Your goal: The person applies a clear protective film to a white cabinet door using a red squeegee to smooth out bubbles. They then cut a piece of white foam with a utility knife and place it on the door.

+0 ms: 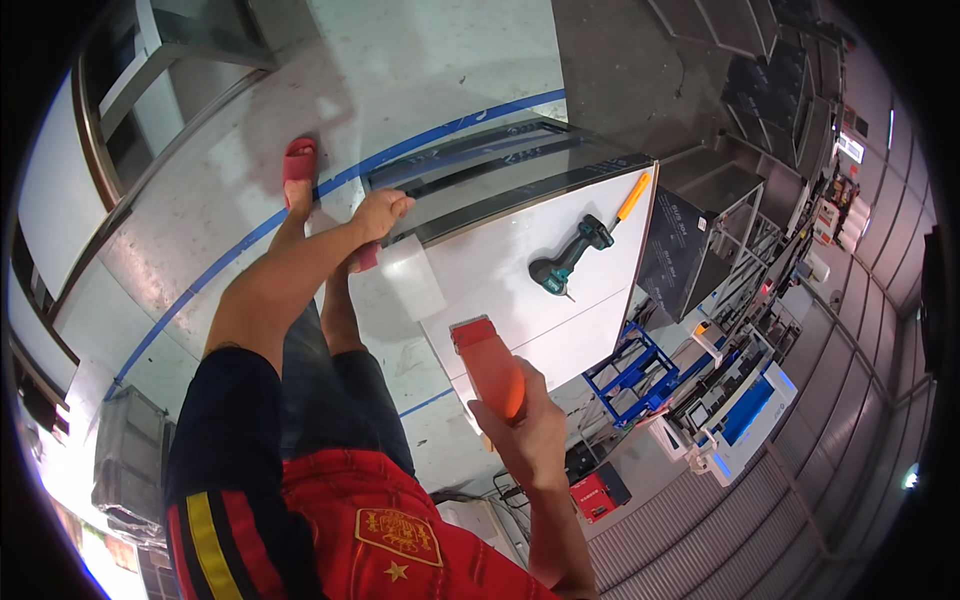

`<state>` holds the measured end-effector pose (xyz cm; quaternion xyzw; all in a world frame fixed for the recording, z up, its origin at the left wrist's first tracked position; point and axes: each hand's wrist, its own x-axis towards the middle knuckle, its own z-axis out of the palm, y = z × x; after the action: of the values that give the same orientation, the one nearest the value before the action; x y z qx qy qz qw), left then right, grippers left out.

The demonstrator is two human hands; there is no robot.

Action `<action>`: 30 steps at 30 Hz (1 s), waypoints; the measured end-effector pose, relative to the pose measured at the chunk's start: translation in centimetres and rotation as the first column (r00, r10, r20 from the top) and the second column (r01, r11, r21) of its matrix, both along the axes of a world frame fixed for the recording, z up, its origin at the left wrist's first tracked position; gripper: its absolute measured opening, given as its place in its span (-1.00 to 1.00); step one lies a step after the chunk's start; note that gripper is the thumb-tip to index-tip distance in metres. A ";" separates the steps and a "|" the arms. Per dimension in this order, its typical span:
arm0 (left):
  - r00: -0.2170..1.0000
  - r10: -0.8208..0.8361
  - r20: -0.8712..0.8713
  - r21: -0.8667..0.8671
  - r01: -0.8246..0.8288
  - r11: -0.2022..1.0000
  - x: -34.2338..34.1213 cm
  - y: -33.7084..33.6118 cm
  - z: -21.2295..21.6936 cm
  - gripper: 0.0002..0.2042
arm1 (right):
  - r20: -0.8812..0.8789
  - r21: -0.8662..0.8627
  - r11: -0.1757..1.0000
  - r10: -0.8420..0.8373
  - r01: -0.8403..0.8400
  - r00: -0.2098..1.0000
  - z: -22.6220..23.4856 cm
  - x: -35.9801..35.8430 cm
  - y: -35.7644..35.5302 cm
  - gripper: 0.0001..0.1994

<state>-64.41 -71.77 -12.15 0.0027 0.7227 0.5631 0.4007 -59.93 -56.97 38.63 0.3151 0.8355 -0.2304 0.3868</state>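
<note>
My right hand (pixel 530 430) is wrapped around an orange-red hand tool (pixel 487 365) with a wide, flat, squared head, held above the near edge of a white panel (pixel 500 265). My left hand (pixel 382 213) hangs by the left corner of the cabinet under that panel, fingers curled; whatever they hold, if anything, is hidden. On the panel lies a teal and black cordless driver (pixel 565 262), its thin bit pointing toward me. Beyond the driver, near the panel's far right corner, rests a slim tool with a yellow-orange handle (pixel 633 197).
Dark film-covered metal cabinets (pixel 672 245) stand right of the panel, with a blue metal frame (pixel 630 372) and a machine with a blue screen (pixel 750 412) nearby. Blue tape (pixel 225 258) crosses the pale floor. A metal-framed unit (pixel 150 70) stands at upper left.
</note>
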 end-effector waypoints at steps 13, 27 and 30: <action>0.954 -0.083 0.288 -0.150 0.131 0.980 -1.5 0.9 3.8 -0.29 | -0.162 -0.009 0.991 0.129 -0.132 0.978 -5.7 7.4 4.6 -0.19; 0.952 -0.302 -0.047 -0.324 0.272 0.906 -1.3 3.9 12.4 -0.16 | 0.046 0.059 0.988 0.140 -0.142 0.989 -9.1 24.3 10.1 -0.20; 0.610 -0.340 -0.716 -0.276 0.199 0.940 3.4 4.7 14.4 -0.37 | 0.113 0.096 0.975 0.189 -0.200 0.975 -13.5 22.5 10.7 -0.26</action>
<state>-61.04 -67.06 2.24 0.3112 0.8591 0.3803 0.1433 -37.46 -46.31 25.17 0.2636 0.8522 -0.1297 0.4328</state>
